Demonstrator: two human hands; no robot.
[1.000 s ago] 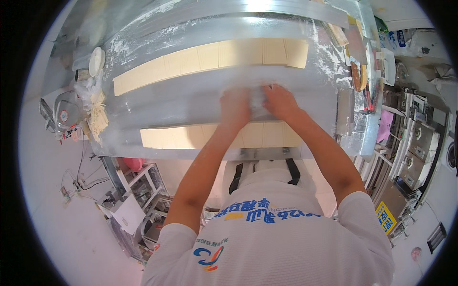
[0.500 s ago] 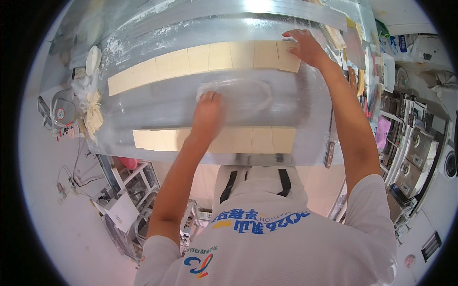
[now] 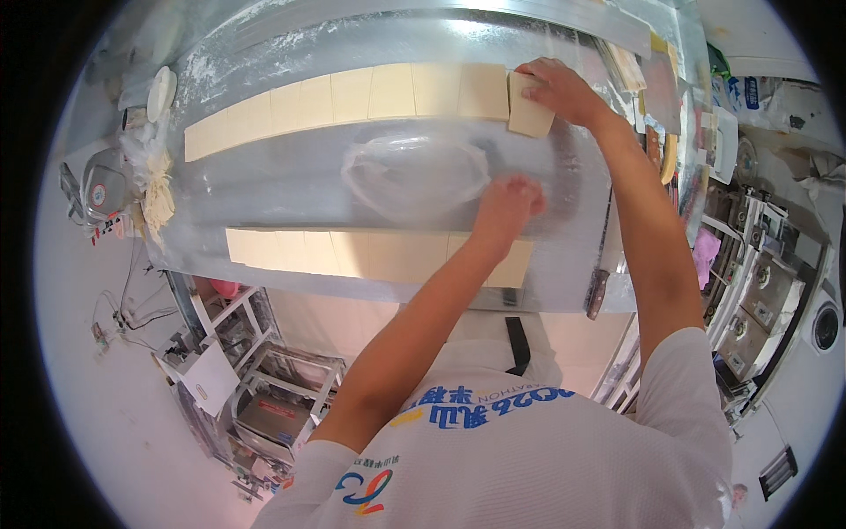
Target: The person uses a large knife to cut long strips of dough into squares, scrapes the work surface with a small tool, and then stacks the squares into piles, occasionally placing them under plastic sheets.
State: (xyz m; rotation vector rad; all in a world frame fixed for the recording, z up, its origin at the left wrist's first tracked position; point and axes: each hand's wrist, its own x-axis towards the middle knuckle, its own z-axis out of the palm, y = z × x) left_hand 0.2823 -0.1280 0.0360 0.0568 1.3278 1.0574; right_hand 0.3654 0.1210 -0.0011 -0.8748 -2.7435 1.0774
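A far row of pale, flat dough pieces [image 3: 352, 95] curves across the metal tabletop. At its right end my right hand [image 3: 559, 88] grips one dough piece [image 3: 529, 110], fingers over its upper part; the piece sits slightly turned and apart from its neighbours. My left hand [image 3: 511, 204] hovers between the two rows with its fingers curled in, and nothing shows in it. Just left of it, a clear plastic bag [image 3: 414, 176] spreads on the table. A second row of dough pieces [image 3: 352, 254] runs along the near edge, partly behind my left forearm.
A knife [image 3: 597, 294] lies at the near right edge. Tools and a wooden-handled item [image 3: 652, 145] line the right side. On the left are a white oval dish [image 3: 161, 93] and a plastic bag with dough strips [image 3: 159, 198]. The metal tabletop [image 3: 282, 189] carries flour dust.
My left hand has left the plastic bag and moved right. My right hand has taken hold of the end dough piece, which now sits apart from the row and turned.
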